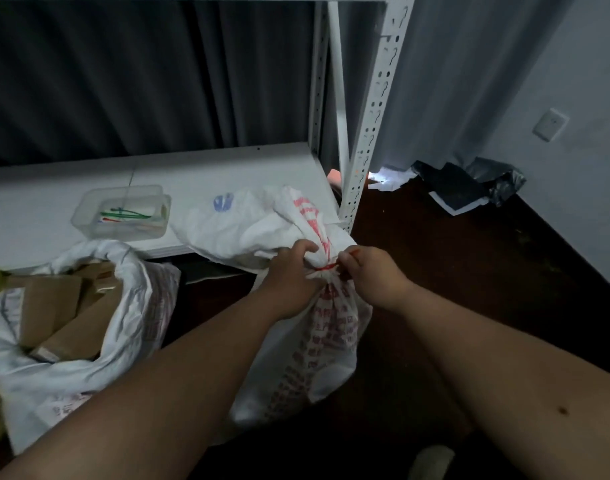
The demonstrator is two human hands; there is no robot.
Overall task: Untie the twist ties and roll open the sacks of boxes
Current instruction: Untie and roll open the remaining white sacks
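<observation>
A white woven sack with red print [326,341] stands on the dark floor in front of me, its loose top flopped onto the shelf edge. A red twist tie [326,268] cinches its neck. My left hand [293,282] grips the bunched neck just beside the tie. My right hand [369,275] pinches the tie's end on the right side. At the left, a second white sack [123,327] lies rolled open, with several brown cardboard boxes [54,306] showing inside.
A clear plastic tub [88,216] holding several coloured twist ties sits on the white shelf board [36,202]. A perforated white shelf post [369,133] rises right of the sack. Dark curtains hang behind. Crumpled black plastic and paper [466,185] lie on the floor near the wall.
</observation>
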